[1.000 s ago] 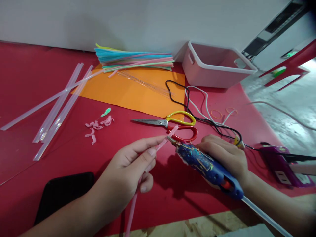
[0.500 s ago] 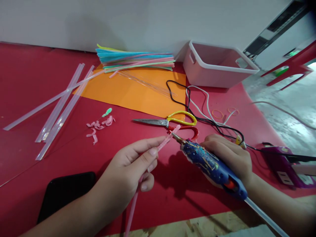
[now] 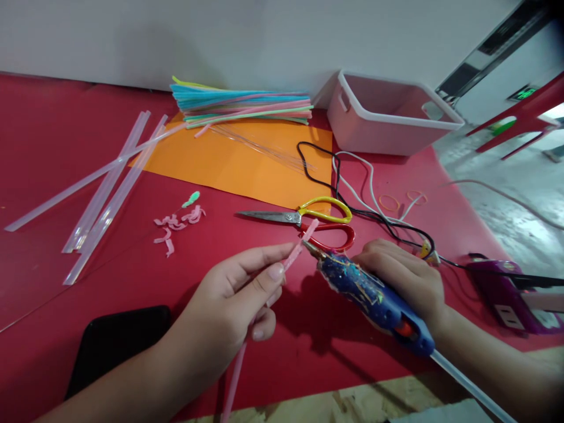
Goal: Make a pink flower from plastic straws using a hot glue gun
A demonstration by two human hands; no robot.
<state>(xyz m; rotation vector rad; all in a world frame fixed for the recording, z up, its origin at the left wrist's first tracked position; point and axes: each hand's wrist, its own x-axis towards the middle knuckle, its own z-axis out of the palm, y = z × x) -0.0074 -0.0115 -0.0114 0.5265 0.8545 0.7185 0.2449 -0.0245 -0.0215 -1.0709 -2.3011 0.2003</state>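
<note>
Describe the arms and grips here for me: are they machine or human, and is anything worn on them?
Human. The left grip and right grip are ungloved hands, with no ring visible. Neither the left forearm nor the right forearm shows a sleeve, watch, bracelet or marking where it is in view.

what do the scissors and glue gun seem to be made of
Scissors: blades probably steel, dull grey; handles glossy yellow and red, perhaps plastic-coated metal. Glue gun: body probably molded plastic, blue and crusted with residue; tip probably metal, from its brassy shine.
</note>
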